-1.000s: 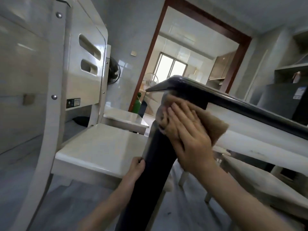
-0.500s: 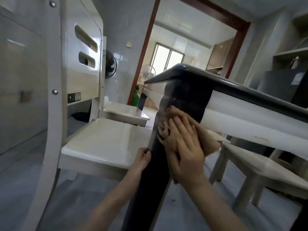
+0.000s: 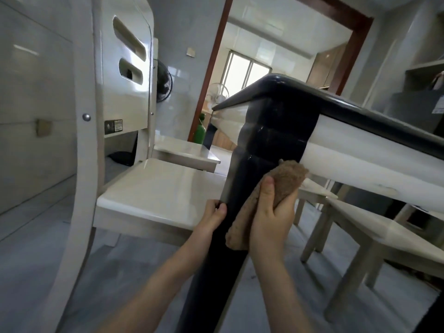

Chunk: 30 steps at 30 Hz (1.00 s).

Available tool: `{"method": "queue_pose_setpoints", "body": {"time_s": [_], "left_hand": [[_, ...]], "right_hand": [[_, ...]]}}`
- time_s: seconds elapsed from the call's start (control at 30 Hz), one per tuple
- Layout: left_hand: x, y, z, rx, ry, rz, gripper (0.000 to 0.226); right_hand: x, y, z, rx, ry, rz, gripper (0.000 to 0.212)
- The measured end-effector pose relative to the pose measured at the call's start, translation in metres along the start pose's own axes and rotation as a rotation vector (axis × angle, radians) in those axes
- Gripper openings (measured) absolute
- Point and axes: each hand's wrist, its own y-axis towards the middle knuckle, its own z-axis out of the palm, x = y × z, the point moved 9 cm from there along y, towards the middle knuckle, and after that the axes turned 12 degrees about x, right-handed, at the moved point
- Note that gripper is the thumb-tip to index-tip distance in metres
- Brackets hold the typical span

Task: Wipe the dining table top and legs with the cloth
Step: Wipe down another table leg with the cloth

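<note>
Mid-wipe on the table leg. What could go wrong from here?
1. The cloth is bunched in the right hand. Only part of it lies against the table leg, so a pass may leave strips unwiped.
2. The left hand holds the leg's edge beside the cloth's loose end, so a downward wipe may bump it.
3. The chair seat sits close beside the leg, so knuckles could catch there.

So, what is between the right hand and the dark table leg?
The brown fuzzy cloth: the right hand holds it bunched against the glossy dark table leg. The head view shows this.
</note>
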Motion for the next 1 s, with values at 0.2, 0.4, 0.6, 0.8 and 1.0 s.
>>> {"method": "queue_pose_setpoints", "body": {"time_s": [0.2,0.4,0.6,0.8,1.0], "left_hand": [[-0.01,-0.013,0.003,0.005,-0.095,-0.044,0.04],[-0.026,-0.027,0.005,0.087,-0.105,-0.027,0.04],[-0.012,-0.067,0.021,0.328,-0.457,0.124,0.044],[-0.01,-0.068,0.017,0.304,-0.415,0.122,0.053],[-0.018,-0.072,0.014,0.29,-0.321,0.104,0.04]], "right_hand": [[-0.148,-0.152,0.016,0.11,-0.083,0.379,0.049],[-0.219,-0.231,0.014,0.186,-0.03,0.682,0.035],[-0.073,-0.089,0.013,0.084,0.076,0.16,0.046],[-0.112,-0.143,0.02,0.055,0.072,0.174,0.064],[-0.224,-0.258,0.024,0.125,0.081,0.617,0.052]]}}
